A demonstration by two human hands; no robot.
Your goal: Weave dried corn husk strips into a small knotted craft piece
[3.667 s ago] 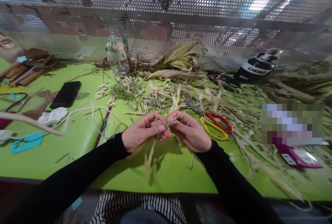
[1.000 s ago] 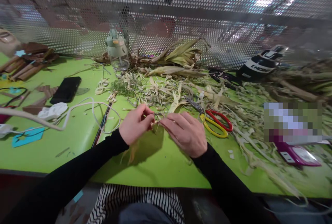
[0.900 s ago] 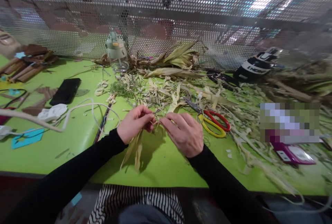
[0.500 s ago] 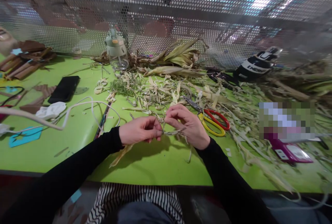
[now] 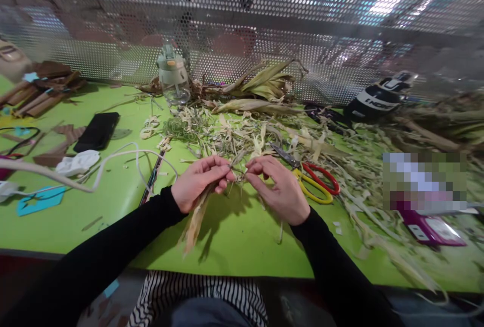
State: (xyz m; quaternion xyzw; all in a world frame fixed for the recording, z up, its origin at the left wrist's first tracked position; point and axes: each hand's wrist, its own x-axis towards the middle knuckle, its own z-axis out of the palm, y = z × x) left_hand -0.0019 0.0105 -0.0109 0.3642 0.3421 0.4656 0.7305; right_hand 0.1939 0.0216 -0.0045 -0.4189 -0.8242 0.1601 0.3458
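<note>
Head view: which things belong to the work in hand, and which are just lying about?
Seemingly part of the work:
dried leaf strips, held in the left hand, near the right hand
leaf shreds, likely material
scissors, perhaps, though untouched

Apparently just lying about:
phone
clear bottle
black bottle
white plug

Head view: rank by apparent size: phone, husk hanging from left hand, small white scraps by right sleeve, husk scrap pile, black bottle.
1. Husk scrap pile
2. Black bottle
3. Phone and hanging husk from left hand: too close to rank; husk looks nearer
4. Small white scraps
</note>
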